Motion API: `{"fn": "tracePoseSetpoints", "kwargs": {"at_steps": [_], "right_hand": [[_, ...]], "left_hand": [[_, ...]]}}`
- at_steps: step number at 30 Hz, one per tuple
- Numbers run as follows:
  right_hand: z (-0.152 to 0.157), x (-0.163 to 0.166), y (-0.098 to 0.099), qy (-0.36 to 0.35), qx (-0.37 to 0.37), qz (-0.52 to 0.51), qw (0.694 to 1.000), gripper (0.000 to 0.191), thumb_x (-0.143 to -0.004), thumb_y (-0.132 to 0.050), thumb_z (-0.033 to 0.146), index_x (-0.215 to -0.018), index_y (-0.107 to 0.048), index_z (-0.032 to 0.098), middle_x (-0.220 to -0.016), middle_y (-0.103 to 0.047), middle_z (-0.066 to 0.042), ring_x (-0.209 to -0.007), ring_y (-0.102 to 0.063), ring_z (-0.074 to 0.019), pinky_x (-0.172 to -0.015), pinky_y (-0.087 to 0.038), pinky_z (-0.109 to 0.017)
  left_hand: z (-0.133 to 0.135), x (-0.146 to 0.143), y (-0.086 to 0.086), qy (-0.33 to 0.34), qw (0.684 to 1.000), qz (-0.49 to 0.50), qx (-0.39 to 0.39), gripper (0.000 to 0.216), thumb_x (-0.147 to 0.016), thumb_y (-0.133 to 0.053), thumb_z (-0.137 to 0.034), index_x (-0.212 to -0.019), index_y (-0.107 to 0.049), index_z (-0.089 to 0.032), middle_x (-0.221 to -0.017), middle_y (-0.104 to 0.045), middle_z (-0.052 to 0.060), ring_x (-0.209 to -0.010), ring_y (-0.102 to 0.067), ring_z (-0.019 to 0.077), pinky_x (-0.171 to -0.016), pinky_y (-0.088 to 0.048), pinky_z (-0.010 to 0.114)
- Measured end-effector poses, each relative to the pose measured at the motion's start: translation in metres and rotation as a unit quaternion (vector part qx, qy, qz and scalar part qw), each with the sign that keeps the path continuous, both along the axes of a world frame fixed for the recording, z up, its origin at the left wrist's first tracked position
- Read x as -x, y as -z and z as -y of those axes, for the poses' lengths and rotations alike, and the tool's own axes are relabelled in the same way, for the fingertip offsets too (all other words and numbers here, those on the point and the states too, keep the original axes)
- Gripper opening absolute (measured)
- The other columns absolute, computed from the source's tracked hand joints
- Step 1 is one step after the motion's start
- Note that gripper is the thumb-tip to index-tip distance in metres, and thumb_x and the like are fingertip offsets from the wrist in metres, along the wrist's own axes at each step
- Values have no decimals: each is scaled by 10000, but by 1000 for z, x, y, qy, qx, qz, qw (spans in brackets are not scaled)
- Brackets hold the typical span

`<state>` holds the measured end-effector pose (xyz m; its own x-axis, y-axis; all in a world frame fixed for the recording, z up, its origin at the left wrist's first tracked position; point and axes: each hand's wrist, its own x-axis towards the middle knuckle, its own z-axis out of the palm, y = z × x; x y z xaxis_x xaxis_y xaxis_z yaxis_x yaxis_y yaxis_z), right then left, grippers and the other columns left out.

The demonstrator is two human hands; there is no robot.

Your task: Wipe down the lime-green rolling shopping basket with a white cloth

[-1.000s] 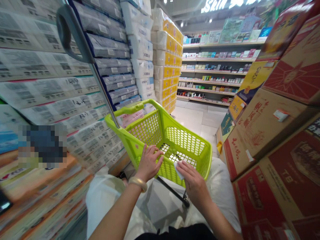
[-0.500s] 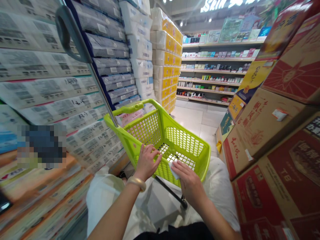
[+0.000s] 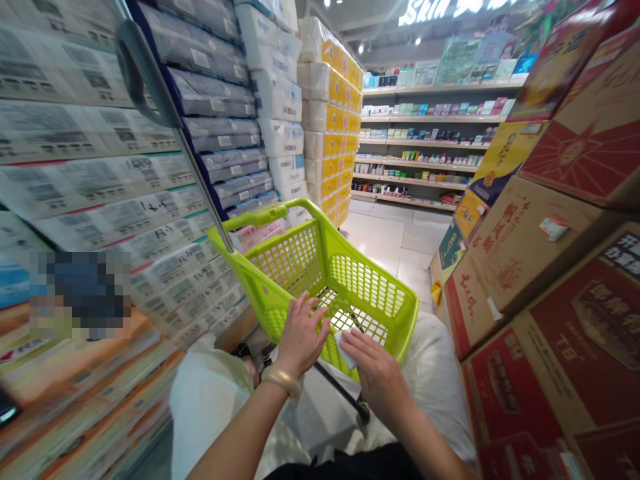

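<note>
Lower centre of frame: left hand [image 3: 301,333] is lying loose, fingers spread, on the near rim of the green trolley basket [image 3: 295,257], not gripping it. A pale bangle [image 3: 283,379] is sitting on that wrist. Right hand [image 3: 373,363] is pinching a small white cloth [image 3: 345,347] and pressing it against the same rim, just right of the left hand.

Against one second ago, the cloth and right hand are sitting further left along the rim and the two hands are nearly touching, where a gap showed before. The left fingers are lying flatter.

The basket's grey handle [image 3: 137,73] is rising to the upper left. Stacked tissue packs [image 3: 125,220] are filling the left side, red and brown cartons [image 3: 525,247] the right, and stocked shelves [image 3: 425,143] the upper centre
</note>
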<state>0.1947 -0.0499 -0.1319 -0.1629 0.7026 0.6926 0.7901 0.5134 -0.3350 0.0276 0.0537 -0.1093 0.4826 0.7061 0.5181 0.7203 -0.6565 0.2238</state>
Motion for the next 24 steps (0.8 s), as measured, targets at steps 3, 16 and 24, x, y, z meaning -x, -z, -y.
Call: {"fn": "tracePoseSetpoints", "kwargs": {"at_steps": [3, 16, 24], "right_hand": [[15, -8, 2, 5, 4, -7, 1000, 542, -874, -400, 3, -1313, -603, 250, -1272, -675, -49, -1244, -592, -197, -1012, -544, -411], [25, -2, 7, 11, 5, -2, 1000, 581, -830, -386, -16, -1299, -613, 241, -1256, -684, -54, -1220, -612, -195, -992, -559, -391], [20, 6, 11, 1, 16, 19, 1000, 568, -816, -397, -20, -1261, -641, 233, -1238, -694, -71, -1205, -623, -203, -995, -555, -401]], "left_hand": [[-4, 3, -1, 2, 1000, 4, 6, 290, -935, -465, -327, -1065, -706, -231, -1207, -619, 99, -1358, -376, 321, -1143, -316, 605], [-29, 16, -2, 5, 999, 2, 35, 202, -871, -555, -315, -952, -717, -224, -1250, -585, 98, -1412, -299, 356, -1153, -254, 649], [1, 11, -1, 20, 999, 39, 24, 343, -935, -443, -214, -1249, -580, -217, -1414, -514, 111, -1424, -344, 296, -1162, -289, 605]]}}
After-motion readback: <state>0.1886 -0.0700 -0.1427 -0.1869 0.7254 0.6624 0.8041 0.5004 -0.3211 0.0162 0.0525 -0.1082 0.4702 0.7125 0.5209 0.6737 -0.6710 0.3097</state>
